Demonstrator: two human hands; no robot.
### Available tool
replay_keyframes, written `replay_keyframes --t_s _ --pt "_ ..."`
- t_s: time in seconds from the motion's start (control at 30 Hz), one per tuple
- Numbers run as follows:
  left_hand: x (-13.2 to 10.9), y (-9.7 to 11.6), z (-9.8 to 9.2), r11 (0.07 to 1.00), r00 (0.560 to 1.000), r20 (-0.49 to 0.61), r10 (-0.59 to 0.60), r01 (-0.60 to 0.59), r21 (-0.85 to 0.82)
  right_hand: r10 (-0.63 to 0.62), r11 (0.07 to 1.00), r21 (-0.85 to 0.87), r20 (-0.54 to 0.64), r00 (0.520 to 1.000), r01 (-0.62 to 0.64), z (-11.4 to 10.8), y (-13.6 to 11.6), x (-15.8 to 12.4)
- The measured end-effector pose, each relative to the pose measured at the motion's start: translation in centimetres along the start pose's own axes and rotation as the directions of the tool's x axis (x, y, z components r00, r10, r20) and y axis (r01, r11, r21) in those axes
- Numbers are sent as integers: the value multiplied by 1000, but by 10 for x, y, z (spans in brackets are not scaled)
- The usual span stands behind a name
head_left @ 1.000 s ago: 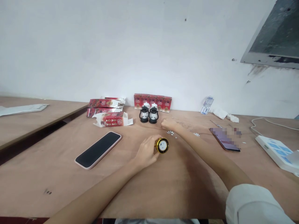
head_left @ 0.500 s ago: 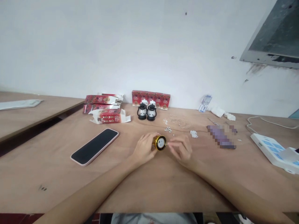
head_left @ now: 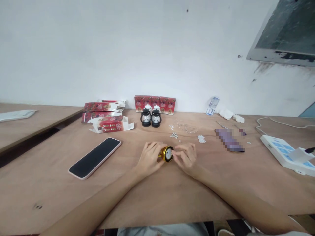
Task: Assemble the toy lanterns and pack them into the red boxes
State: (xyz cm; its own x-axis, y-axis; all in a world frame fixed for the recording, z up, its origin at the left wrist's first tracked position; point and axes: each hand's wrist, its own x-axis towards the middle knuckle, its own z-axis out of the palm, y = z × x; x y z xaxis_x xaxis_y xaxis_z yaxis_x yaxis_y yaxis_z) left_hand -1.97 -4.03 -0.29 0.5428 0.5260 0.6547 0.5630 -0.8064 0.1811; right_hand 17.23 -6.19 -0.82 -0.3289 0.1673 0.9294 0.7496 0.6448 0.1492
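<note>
My left hand (head_left: 149, 158) is wrapped round a small gold lantern (head_left: 168, 154), tipped on its side with its round white underside turned towards my right hand. My right hand (head_left: 186, 156) is pinched at the rim of that underside. Whatever is between its fingertips is too small to make out. Just beyond the hands lie a cluster of small round button cells (head_left: 174, 135) and a pile of little white pieces (head_left: 201, 139). Two black mini lanterns (head_left: 156, 118) stand farther back, with white-topped ones (head_left: 148, 107) behind them.
A phone (head_left: 95, 158) lies at the left. Behind it are opened red cartons (head_left: 110, 125); several upright red boxes (head_left: 138, 103) line the wall. Thin pale strands (head_left: 188, 127), a purple item (head_left: 228, 139), crumpled tissue (head_left: 225, 113) and a power strip (head_left: 283, 152) occupy the right.
My right hand has moved left and its fingertips now meet the lantern's underside, where before there was a gap. The whole view has shifted slightly.
</note>
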Motion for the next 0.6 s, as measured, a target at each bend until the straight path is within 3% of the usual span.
replay_keyframes --t_s 0.5,0.6 --pt "-1 -3 1 995 995 -30 90 -89 38 -38 999 18 47 998 37 0 0 -2" --pt "-1 -3 1 995 996 -25 88 -87 49 10 996 92 76 997 -17 1 4 -4"
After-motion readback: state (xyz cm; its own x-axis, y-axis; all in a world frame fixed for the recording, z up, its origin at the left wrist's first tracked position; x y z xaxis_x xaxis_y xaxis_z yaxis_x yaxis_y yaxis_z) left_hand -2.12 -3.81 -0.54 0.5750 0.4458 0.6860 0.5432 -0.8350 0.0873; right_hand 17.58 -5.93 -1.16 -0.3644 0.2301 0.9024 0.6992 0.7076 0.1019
